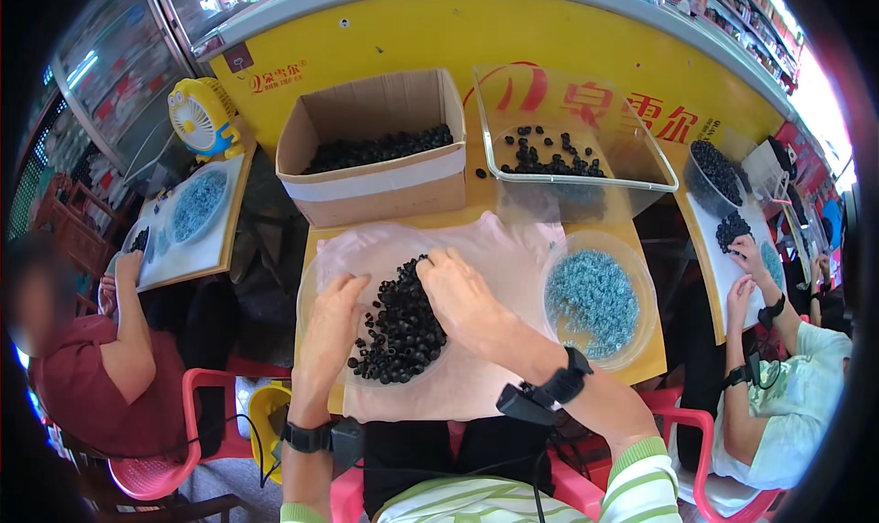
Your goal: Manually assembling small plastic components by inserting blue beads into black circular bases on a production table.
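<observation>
Small black plastic pieces, like little caps point(403, 335), lie heaped in a shallow clear basin point(316, 285) in front of me. My left hand point(337, 320) is at the heap's left side, its fingers curled together; whatever they hold, if anything, is hidden. Over the heap's upper right edge, my right hand point(460, 296) has its fingertips pinched, with a black piece showing at them. Right of the basin stands a round clear tub point(648, 314) of small light-blue translucent pieces point(593, 303). A pale pink cloth point(476, 395) lies under the basin.
Behind the basin stand a cardboard box point(375, 179) and a clear plastic bin point(586, 186), both holding black pieces. One person point(128, 367) sits at a left table with a yellow fan point(201, 120); another person point(778, 386) works at the right table. A yellow panel point(403, 38) rises behind.
</observation>
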The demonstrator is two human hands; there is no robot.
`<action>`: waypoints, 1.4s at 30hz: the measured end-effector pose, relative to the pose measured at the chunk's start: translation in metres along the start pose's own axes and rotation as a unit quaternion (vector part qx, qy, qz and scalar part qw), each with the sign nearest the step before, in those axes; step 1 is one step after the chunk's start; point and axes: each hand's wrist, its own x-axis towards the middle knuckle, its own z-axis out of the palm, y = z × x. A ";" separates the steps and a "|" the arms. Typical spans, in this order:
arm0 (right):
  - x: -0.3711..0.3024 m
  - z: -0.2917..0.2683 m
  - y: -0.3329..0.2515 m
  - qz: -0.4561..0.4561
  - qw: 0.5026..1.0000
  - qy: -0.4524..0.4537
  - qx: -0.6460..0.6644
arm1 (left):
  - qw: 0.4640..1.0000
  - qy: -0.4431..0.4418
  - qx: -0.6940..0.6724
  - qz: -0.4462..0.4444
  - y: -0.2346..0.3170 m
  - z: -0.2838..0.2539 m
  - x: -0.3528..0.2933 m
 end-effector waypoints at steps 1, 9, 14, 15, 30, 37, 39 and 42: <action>0.004 0.003 0.002 0.000 0.999 -0.017 -0.038 | 0.996 0.056 0.074 0.011 -0.007 0.004 0.003; -0.008 0.020 0.004 0.012 0.999 -0.040 -0.033 | 0.991 0.030 0.118 -0.054 -0.004 0.014 0.009; -0.017 0.021 0.002 -0.009 1.000 -0.023 0.004 | 1.000 0.005 0.016 0.026 0.004 0.024 0.010; -0.021 0.023 -0.001 -0.010 1.000 -0.017 0.002 | 0.999 0.005 0.018 0.026 0.005 0.025 0.009; -0.085 -0.007 -0.020 -0.053 0.987 0.085 0.126 | 0.996 0.071 0.013 0.043 0.013 -0.009 -0.028; -0.157 -0.042 -0.027 -0.009 0.985 0.125 0.118 | 0.929 0.069 0.361 0.055 -0.028 0.000 -0.041; -0.175 -0.047 -0.025 0.014 0.985 0.123 0.117 | 0.917 0.087 0.384 0.062 -0.029 0.009 -0.043; -0.201 -0.057 -0.027 0.054 0.983 0.121 0.124 | 0.937 0.035 0.347 0.007 -0.022 0.012 -0.045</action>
